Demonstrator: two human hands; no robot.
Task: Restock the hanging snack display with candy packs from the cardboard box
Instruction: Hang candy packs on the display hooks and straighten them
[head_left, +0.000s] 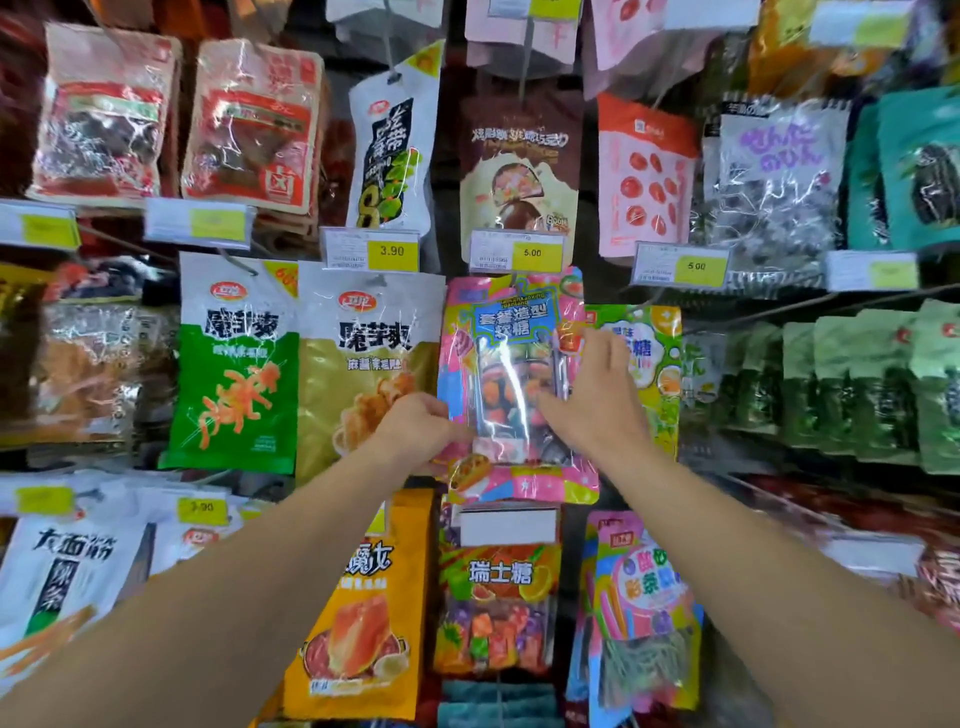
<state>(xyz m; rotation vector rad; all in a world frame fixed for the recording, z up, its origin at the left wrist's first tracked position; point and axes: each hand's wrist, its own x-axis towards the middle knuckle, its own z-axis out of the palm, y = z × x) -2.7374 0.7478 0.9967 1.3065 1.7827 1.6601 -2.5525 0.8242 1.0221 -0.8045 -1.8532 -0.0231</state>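
A dark rack of metal hooks (524, 57) fills the view, hung with rows of shiny snack bags (236, 364), with yellow price tags (392, 252) clipped along the rails under bright shop light.

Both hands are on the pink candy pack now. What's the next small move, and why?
Probably let go and reach for another: the pink candy pack appears hung under the 5.00 price tag, left hand pinching its lower edge, right hand flat on its front.

Candy pack (514, 384) hook hole hidden behind price tag (517, 253).
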